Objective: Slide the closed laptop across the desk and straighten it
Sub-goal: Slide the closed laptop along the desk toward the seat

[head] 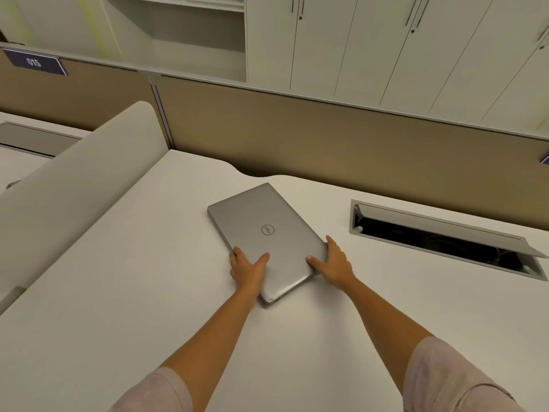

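Note:
A closed silver laptop (264,233) with a round logo on its lid lies flat on the white desk (118,307), turned at an angle to the desk's edges. My left hand (248,269) grips its near left edge, thumb on the lid and fingers around the side. My right hand (334,264) holds its near right edge, thumb on the lid near the corner. Both arms reach forward from the bottom of the view.
An open cable hatch (445,239) with a raised flap is sunk into the desk right of the laptop. A tan partition (326,138) runs along the back edge. A curved white divider (74,185) borders the desk on the left. White cabinets stand behind.

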Demonstrator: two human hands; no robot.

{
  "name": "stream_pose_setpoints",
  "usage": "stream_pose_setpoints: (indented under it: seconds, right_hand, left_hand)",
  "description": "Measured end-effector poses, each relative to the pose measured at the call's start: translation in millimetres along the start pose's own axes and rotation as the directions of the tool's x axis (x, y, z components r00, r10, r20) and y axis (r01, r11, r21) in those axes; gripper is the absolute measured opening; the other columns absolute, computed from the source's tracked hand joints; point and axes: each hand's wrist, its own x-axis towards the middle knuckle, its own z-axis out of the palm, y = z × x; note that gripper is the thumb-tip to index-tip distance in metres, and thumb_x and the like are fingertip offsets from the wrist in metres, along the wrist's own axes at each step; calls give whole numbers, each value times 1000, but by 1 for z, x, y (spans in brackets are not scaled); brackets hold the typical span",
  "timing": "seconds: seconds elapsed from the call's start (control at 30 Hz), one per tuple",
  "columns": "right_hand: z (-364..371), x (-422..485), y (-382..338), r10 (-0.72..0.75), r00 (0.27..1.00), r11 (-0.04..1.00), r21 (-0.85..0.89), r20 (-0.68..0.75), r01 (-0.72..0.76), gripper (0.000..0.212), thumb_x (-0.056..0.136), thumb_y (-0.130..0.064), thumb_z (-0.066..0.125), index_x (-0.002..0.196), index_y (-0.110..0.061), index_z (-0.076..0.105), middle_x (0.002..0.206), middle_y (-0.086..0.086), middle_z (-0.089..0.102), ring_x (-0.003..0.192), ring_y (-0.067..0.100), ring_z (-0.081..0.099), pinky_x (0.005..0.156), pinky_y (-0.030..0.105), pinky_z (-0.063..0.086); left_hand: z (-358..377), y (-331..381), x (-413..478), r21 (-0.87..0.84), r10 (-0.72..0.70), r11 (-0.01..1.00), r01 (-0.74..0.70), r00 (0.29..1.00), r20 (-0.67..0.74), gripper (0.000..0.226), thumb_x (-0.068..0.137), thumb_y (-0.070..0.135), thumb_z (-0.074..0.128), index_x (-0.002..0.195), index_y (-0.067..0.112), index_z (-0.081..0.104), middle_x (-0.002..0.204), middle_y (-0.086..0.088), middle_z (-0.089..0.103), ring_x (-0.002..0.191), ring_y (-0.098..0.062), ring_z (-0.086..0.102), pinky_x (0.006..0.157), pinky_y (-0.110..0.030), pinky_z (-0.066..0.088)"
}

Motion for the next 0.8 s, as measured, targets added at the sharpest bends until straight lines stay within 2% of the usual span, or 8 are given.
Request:
stream_pose_setpoints:
  seconds: [0.1,0.2,0.27,0.37,0.43,0.57,0.7,0.8]
  right_hand:
    - [5,3,2,-26,999,998,-62,-29,25,82,85,-52,60,150,-16,23,152,8,36,138,30,34,112,47,31]
    - [7,2,4,-51,997,995,-93,-52,46,79,87,-54,57,149,-16,26,149,8,39,136,31,37,110,48,33]
    - [9,0,5,-58,996,994,-101,-61,51,78,87,-55,55,149,-16,26,148,9,39,134,31,38,109,47,34]
    - [14,-3,4,-51,994,996,-79,-96,44,78,88,-54,55,149,-15,26,146,10,39,132,31,38,107,45,35]
    - [17,-4,2,-33,993,997,-70,-115,25,79,88,-53,56,149,-12,26,145,13,39,132,32,37,106,44,34]
    - [15,0,-5,12,995,998,-62,-104,-19,77,85,-49,63,144,-10,33,141,15,44,129,35,39,103,45,37]
    - [12,1,-9,75,992,996,-35,-98,-78,62,74,-46,75,116,-8,52,118,15,57,114,36,51,91,45,48]
    - [7,-7,-13,120,989,992,-16,-87,-122,62,66,-44,82,107,-6,53,110,14,61,105,34,58,86,43,51]
  left_hand:
    - [9,10,6,-199,-121,975,102,989,-84,84,87,31,62,154,25,12,160,-2,19,145,-28,18,114,-48,25]
    - [16,17,8,-290,-197,946,147,969,-152,81,84,32,62,152,26,19,155,-4,29,141,-29,26,107,-48,32]
    - [17,23,8,-362,-261,916,176,944,-202,75,82,39,60,148,23,28,147,-8,40,132,-31,38,98,-46,38]
    - [9,32,11,-550,-400,802,231,893,-208,68,78,49,55,135,15,41,126,-10,55,110,-33,55,82,-42,46]
    - [-1,35,16,-619,-471,738,269,862,-187,66,76,51,55,128,10,47,116,-10,60,103,-33,60,76,-40,46]
    - [-15,34,23,-628,-448,723,287,887,-110,64,63,55,57,108,9,61,94,-8,67,91,-32,67,82,-43,55]
    - [-20,31,28,-554,-406,773,310,912,-56,62,54,59,57,94,12,62,93,-7,68,87,-31,67,85,-46,54]
    - [-25,30,28,-501,-390,804,320,920,-38,54,55,58,58,82,11,58,82,-6,63,75,-29,63,79,-38,53]
